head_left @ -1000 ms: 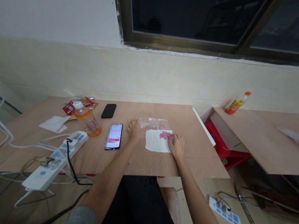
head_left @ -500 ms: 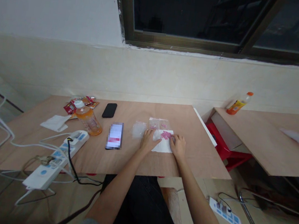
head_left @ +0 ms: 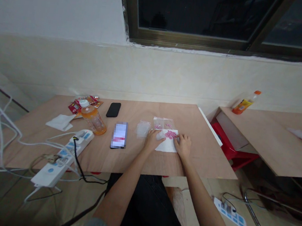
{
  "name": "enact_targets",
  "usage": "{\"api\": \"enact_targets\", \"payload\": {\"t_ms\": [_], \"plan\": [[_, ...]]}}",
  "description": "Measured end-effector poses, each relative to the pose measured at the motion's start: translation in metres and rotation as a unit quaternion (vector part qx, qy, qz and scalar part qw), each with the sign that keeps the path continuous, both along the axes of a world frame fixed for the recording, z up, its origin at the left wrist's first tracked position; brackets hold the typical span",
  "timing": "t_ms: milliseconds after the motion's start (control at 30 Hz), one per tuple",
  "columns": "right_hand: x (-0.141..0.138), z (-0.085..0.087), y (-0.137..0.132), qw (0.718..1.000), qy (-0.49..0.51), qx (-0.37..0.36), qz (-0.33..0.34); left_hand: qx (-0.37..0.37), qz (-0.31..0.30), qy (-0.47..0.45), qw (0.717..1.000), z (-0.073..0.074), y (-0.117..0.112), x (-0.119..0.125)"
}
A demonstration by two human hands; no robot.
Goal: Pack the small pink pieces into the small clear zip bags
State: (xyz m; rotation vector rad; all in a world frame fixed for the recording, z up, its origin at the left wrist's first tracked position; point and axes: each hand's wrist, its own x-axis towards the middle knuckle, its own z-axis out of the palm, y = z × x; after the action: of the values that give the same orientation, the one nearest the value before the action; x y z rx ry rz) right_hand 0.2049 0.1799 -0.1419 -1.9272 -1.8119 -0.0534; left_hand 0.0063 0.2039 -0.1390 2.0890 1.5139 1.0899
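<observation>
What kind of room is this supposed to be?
Perhaps a simple indoor workroom: plain wood-look tables stand by a pale wall, and a power strip lies on one.

Our table (head_left: 207, 162) carries a white sheet (head_left: 167, 146), clear bags (head_left: 143, 129), two phones (head_left: 113, 109), a bottle (head_left: 93, 119), power strip (head_left: 61, 159) and, we think, snack wrappers (head_left: 74, 107).

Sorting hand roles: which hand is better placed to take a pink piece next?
Probably the right hand: its fingers sit beside the pink pieces on the white paper, while the left hand seems to hold a small clear bag.
</observation>
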Motion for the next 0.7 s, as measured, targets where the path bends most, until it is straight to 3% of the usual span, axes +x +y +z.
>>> {"api": "enact_targets", "payload": {"t_ms": [500, 700], "plan": [[-0.004, 0.005, -0.003, 1.000, 0.001, 0.013, 0.002, -0.018, -0.032, 0.001, 0.999, 0.005, 0.000, -0.001], [-0.005, 0.011, -0.006, 0.995, 0.041, 0.047, 0.075, -0.008, -0.048, -0.007, 0.999, 0.002, 0.002, -0.002]]}}
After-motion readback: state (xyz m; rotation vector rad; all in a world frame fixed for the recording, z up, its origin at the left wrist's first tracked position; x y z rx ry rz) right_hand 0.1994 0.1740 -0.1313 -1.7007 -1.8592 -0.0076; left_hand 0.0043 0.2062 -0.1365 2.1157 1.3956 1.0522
